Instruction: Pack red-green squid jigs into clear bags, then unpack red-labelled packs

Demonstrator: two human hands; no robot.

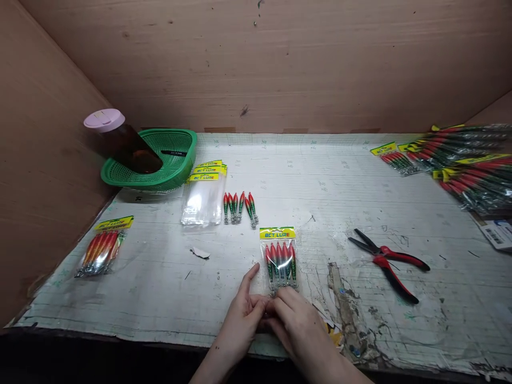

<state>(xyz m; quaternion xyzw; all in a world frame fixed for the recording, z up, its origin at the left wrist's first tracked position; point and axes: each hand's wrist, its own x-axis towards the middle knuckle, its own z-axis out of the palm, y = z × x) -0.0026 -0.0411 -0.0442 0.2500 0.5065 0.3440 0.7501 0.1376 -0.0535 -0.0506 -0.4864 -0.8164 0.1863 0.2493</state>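
Close together: left hand (242,313), right hand (298,322).

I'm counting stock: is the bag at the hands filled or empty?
Filled: the clear bag shows five red-and-green lures below its yellow header.

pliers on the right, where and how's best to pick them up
Probably by the red-and-black handles, closing around both, coming from the near right side: the pliers lie flat, handles spread toward that side, slightly open jaws pointing away and left.
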